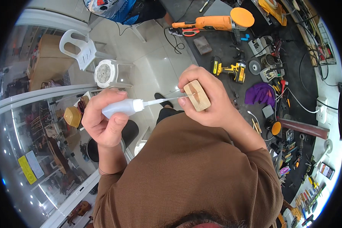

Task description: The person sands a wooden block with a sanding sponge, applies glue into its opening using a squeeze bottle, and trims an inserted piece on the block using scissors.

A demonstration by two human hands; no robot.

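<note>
Over a pale tiled floor beside a tool-strewn dark surface (216, 49), the left hand (104, 123) is squeezing a white glue bottle (121, 107) whose nozzle should be staying steady on the crack in the small wooden block (197, 95) that the right hand (209, 100) is gripping firmly.

Bright even light, glare on left glass, strong fisheye edge bending.

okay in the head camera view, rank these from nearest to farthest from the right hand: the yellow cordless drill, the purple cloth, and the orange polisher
From the right hand, which holds a small wooden block:
1. Yellow cordless drill, on the dark bench just above the hand.
2. Purple cloth, farther off to the right; fairly close to the drill's distance.
3. Orange polisher, at the bench's far end, near the top of the picture.
</note>
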